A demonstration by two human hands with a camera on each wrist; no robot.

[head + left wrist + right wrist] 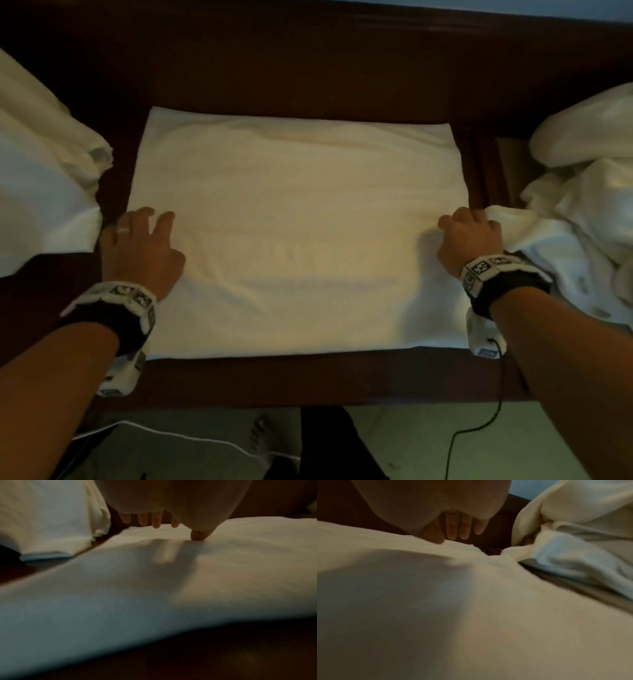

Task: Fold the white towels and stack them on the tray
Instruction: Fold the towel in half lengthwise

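One white towel point(294, 233) lies spread flat on a dark wooden table point(308, 380), between two hands; the left hand point(138, 248) rests on its left edge, fingers straight and spread; the right hand point(469, 240) sits at its right edge, fingers curled, grip unclear; two rumpled white heaps lie outside the hands, one point(41, 164) left, one point(582, 212) right.

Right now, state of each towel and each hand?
Centre towel: spread flat on the dark wooden surface.
Left towels: heaped.
Right towels: crumpled heap.
Left hand: fingers relaxed, on centre towel's left edge.
Right hand: fingers curled at its right edge.
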